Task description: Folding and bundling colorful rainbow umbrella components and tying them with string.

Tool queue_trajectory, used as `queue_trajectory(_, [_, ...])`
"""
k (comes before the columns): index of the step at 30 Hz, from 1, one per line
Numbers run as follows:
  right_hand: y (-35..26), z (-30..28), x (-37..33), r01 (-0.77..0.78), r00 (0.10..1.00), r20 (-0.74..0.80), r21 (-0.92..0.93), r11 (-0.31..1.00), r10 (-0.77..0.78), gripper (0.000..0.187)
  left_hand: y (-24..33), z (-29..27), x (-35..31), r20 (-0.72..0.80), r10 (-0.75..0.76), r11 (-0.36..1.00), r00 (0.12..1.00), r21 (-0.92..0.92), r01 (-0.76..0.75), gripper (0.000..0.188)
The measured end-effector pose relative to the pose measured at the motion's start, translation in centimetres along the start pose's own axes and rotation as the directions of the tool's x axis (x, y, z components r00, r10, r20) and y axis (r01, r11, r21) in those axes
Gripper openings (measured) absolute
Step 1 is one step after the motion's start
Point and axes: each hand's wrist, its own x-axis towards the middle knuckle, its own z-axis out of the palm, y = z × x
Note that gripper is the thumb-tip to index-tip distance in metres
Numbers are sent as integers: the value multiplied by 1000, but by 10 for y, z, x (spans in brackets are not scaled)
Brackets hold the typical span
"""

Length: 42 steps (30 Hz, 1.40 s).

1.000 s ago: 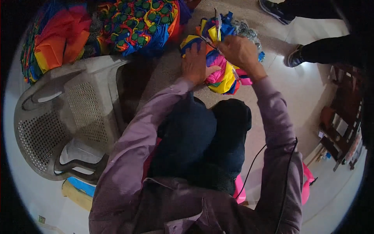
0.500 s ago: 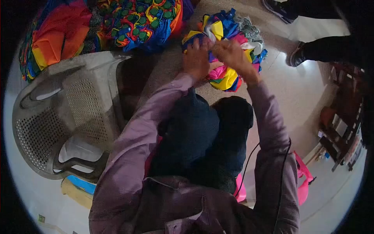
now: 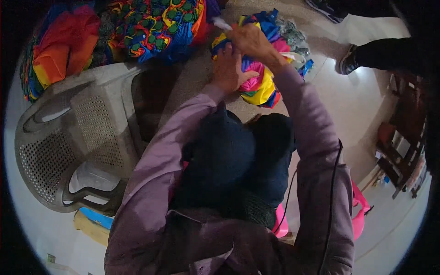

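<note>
A round bundle of bright cloth (image 3: 263, 94), in yellow, pink, blue and red, rests on the floor beyond my knees. My left hand (image 3: 227, 71) grips its left side, thumb stretched across the pink cloth and fingers over the far part. Just above it, my right hand (image 3: 252, 42) is closed around a white strip (image 3: 222, 24), whose blurred end sticks out up and to the left. What lies inside the right fist is hidden. Another white strip (image 3: 293, 56) lies on the bundle's right side, beside greyish, clear-looking plastic (image 3: 295, 36).
Large heaps of multicoloured cloth (image 3: 68, 43) with green round caps (image 3: 172, 28) lie at the far left. A grey plastic chair (image 3: 98, 123) stands at my left. Another person's shoe (image 3: 347, 60) is at the far right, near dark wooden furniture (image 3: 405, 123).
My right hand has moved left and away from me, drawing the white strip out past the bundle's upper left. My left hand has shifted slightly nearer, its thumb now more spread.
</note>
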Motion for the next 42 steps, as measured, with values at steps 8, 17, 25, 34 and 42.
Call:
queue_trajectory(8, [10, -103, -71, -223, 945, -190, 222, 949, 266, 25, 9, -9, -1, 91, -120, 993, 989, 24, 119, 116])
queue_trajectory(17, [-5, -41, -132, -160, 985, -84, -105, 982, 151, 15, 13, -11, -8, 201, -176, 979, 964, 135, 150, 118])
queue_trajectory(25, [-26, -1, -176, -337, 941, 45, -5, 942, 336, 23, 9, -6, -6, 96, -129, 987, 987, 109, 118, 116])
queue_trajectory(34, [29, -60, -67, 136, 979, -155, -16, 991, -136, 21, 2, 2, -5, 99, 13, 1000, 995, 22, -15, 109])
queue_trajectory(42, [-1, -126, -63, -300, 821, 82, 904, 305, 565, 20, -2, -1, -8, 63, -84, 996, 994, 28, 83, 111])
